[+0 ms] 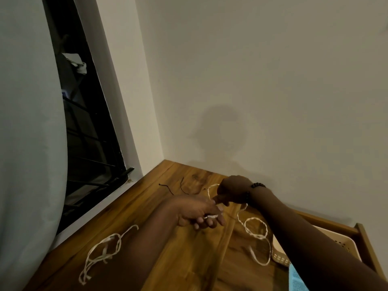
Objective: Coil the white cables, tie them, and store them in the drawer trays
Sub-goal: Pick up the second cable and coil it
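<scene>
Wooden counter, warm brown grain with a visible seam, set into a corner of plain matt walls. Dim light, some blur.

Left hand: palm turned sideways, fingers loosely extended over the counter, with a few turns of white twisted cable crossing the fingers near the tips. Whether the fingers actually clamp it I cannot tell.

Right hand: fingers curled in a pinch on the same cable, just beyond the left fingertips. Beaded dark bracelet on that wrist.

The cable runs from the hands in thin, rope-like loops: one arc behind the right hand, then an oval loop and a longer trailing one on the counter under the right forearm, reaching the tray edge.

Second white cable: flatter, ribbon-like, lying loose in untidy loops at the counter's near left, well apart from the hands.

Thin black cord, two short curved pieces, near the back wall.

Open drawer at right, wooden sides; inside, a beige plastic tray with perforated walls, partly hidden by the arm.

Left: pale curtain, dark barred window.
</scene>
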